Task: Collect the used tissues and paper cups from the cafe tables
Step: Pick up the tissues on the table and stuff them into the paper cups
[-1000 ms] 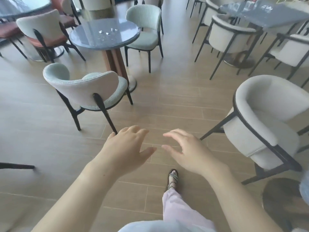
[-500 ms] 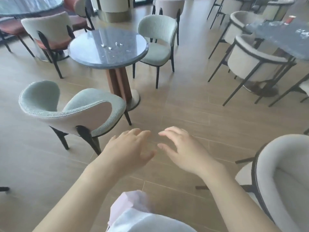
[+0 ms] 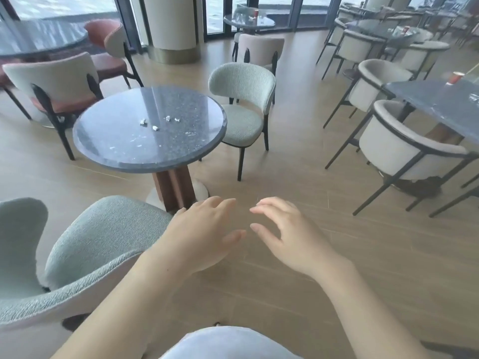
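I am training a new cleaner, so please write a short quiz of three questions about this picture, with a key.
1. True or false: the left hand and the right hand each hold something.
2. What lies on the round table nearest the person? A) tissue scraps B) a plate C) a spoon
3. What colour is the paper cup on the table at the right?

Key: 1 false, both are empty; 2 A; 3 red.

Four crumpled tissues (image 3: pixel 142 122) (image 3: pixel 155 128) (image 3: pixel 168 118) (image 3: pixel 177 119), three red paper cups (image 3: pixel 455 77) (image 3: pixel 406 29) (image 3: pixel 256 12), two hands (image 3: pixel 204 237) (image 3: pixel 293 237)
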The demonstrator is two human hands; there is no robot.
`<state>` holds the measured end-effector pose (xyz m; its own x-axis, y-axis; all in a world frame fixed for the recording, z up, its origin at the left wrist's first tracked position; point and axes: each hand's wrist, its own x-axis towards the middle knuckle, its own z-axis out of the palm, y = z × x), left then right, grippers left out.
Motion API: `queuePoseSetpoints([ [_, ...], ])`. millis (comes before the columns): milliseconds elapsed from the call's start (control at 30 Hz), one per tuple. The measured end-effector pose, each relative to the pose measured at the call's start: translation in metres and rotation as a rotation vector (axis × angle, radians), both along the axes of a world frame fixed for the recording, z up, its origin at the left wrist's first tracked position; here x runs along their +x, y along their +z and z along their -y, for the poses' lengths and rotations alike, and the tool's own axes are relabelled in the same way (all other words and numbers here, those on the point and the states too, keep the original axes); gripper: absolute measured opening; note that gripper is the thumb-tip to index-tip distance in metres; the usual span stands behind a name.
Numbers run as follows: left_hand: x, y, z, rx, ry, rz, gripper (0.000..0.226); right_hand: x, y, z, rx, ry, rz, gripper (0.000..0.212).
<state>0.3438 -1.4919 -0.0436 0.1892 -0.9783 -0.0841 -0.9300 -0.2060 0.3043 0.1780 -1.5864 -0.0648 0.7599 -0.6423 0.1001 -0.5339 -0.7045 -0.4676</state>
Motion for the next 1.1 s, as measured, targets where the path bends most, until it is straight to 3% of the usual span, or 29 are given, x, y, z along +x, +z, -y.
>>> queuePoseSetpoints([
  [200, 0.074, 0.001, 0.083, 0.056, 0.071, 0.01, 0.059, 0.076, -0.004, 0.093, 0.029, 0.054, 0.04, 0.034],
  [567, 0.179, -0.039, 0.23, 0.056, 0.259, -0.001, 0.033, 0.21, -0.035, 0.265, 0.083, 0.321, -0.005, 0.03],
  [833, 0.218, -0.081, 0.343, 0.128, 0.404, -0.021, 0.042, 0.267, -0.054, 0.394, 0.138, 0.45, -0.021, 0.029],
  [1100, 0.248, -0.102, 0.399, 0.243, 0.439, -0.076, 0.046, 0.298, -0.077, 0.452, 0.249, 0.496, -0.056, 0.027],
])
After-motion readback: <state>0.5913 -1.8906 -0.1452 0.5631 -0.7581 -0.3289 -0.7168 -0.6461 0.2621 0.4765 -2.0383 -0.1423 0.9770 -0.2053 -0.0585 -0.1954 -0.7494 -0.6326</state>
